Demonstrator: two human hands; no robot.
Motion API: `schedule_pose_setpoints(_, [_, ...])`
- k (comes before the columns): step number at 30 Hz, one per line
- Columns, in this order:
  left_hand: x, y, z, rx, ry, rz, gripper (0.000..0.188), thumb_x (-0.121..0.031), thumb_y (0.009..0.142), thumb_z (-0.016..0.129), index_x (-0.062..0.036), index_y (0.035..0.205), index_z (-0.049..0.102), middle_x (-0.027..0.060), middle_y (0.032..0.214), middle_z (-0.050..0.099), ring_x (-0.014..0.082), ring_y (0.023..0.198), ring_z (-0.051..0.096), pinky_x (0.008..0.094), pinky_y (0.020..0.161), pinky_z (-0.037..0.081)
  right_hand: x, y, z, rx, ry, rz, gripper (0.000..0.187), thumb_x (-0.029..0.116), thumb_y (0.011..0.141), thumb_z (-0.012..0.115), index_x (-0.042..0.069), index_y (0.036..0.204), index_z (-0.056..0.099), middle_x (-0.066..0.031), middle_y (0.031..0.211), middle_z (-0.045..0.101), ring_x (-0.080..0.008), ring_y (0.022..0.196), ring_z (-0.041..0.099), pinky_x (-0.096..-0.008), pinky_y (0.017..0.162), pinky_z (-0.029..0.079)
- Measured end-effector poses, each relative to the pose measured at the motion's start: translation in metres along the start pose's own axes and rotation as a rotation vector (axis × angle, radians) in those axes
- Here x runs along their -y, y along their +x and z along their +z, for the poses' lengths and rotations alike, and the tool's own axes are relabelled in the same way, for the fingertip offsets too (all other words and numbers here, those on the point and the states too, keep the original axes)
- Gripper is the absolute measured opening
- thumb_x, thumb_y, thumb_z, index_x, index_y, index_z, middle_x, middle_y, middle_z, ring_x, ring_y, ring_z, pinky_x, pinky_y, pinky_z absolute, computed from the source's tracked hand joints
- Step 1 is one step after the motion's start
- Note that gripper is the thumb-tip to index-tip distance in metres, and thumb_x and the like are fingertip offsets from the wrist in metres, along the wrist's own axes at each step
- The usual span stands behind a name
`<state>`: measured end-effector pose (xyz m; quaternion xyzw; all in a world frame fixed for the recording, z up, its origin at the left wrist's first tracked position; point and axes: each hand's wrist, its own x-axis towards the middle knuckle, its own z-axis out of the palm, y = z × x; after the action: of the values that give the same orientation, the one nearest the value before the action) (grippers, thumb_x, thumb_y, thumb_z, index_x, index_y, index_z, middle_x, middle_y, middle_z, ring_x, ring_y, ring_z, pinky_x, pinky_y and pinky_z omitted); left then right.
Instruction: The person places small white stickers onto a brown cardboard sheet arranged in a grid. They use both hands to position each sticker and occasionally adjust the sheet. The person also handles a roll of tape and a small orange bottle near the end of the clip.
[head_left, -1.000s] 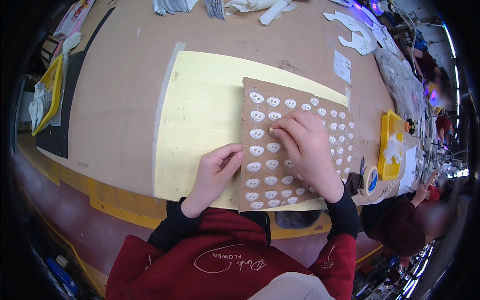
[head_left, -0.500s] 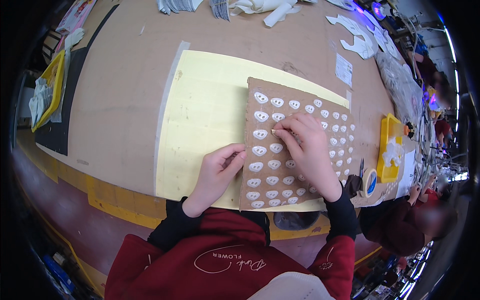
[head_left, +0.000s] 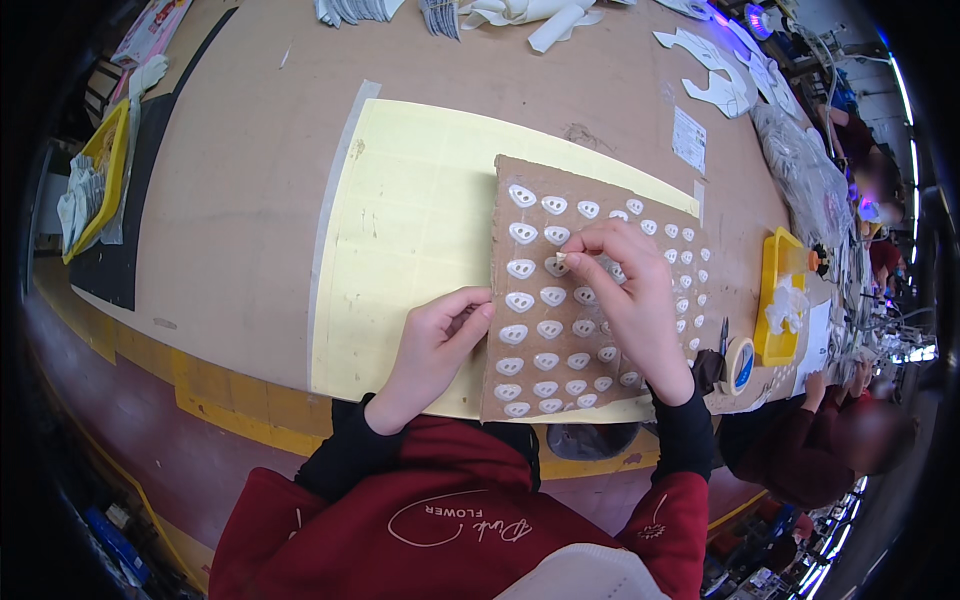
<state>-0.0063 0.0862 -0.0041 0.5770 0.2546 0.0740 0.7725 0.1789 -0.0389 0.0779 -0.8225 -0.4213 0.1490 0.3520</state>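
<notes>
A brown cardboard sheet [head_left: 570, 188] lies on a pale yellow sheet, bearing rows of white, rounded-triangular pieces [head_left: 551, 297], each with two dark holes like a small snout. At the sheet's left edge, my left hand [head_left: 432, 340] has its thumb and curled fingers closed on the rim. Over the upper middle of the rows, my right hand [head_left: 635, 290] pinches a tiny pale piece [head_left: 562, 257] between thumb and forefinger, just above one white piece in the second column. Its kind is too small to make out. My right hand covers part of the rows.
Right of the cardboard lie a tape roll [head_left: 739, 366] and a yellow tray [head_left: 776, 338] holding white material. White cut shapes [head_left: 715, 85] and a plastic bag [head_left: 800, 170] lie at the far right. A yellow basket [head_left: 112, 190] is at the left; a co-worker [head_left: 800, 455] sits at the right.
My right hand has shifted slightly to the right, uncovering the white piece beneath its fingertips, and still pinches the tiny pale piece. My left hand stays at the cardboard's edge.
</notes>
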Motion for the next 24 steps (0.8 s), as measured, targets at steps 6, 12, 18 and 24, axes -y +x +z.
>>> schedule_pose_setpoints(6, [-0.002, 0.0, -0.001, 0.01, 0.021, -0.019, 0.022, -0.009, 0.103, 0.058, 0.0062, 0.117, 0.066, 0.002, 0.097, 0.07, 0.0051, 0.087, 0.062, 0.0213, 0.078, 0.05, 0.002, 0.005, -0.002, -0.041, -0.058, -0.083, 0.006, 0.012, 0.087, 0.072, 0.006, 0.089, 0.072, -0.0038, 0.088, 0.066, -0.0239, 0.087, 0.06, -0.0374, 0.083, 0.042])
schedule_pose_setpoints(12, [0.002, 0.0, 0.0, -0.003, -0.004, -0.014, 0.022, -0.009, 0.103, 0.058, 0.0063, 0.118, 0.066, 0.0026, 0.098, 0.07, 0.0054, 0.088, 0.063, 0.0211, 0.079, 0.05, -0.001, 0.006, 0.004, -0.016, -0.116, -0.118, 0.006, 0.012, 0.084, 0.075, 0.008, 0.088, 0.074, -0.0012, 0.086, 0.065, -0.0214, 0.087, 0.059, -0.0356, 0.081, 0.04])
schedule_pose_setpoints(18, [0.0, 0.0, 0.0, 0.004, 0.003, -0.012, 0.022, -0.009, 0.103, 0.058, 0.0063, 0.118, 0.066, 0.0029, 0.099, 0.071, 0.0056, 0.089, 0.063, 0.0214, 0.079, 0.05, -0.004, 0.006, 0.009, -0.014, -0.111, -0.103, 0.006, 0.013, 0.085, 0.075, 0.008, 0.089, 0.075, -0.0009, 0.084, 0.064, -0.021, 0.086, 0.058, -0.0352, 0.081, 0.039])
schedule_pose_setpoints(24, [0.003, 0.0, 0.0, -0.003, 0.001, -0.009, 0.022, -0.008, 0.103, 0.058, 0.0065, 0.117, 0.066, 0.0032, 0.099, 0.071, 0.006, 0.089, 0.063, 0.0215, 0.079, 0.05, -0.005, 0.007, 0.011, -0.007, -0.134, -0.103, 0.007, 0.014, 0.084, 0.076, 0.008, 0.088, 0.075, -0.0016, 0.082, 0.062, -0.0218, 0.086, 0.058, -0.036, 0.081, 0.039])
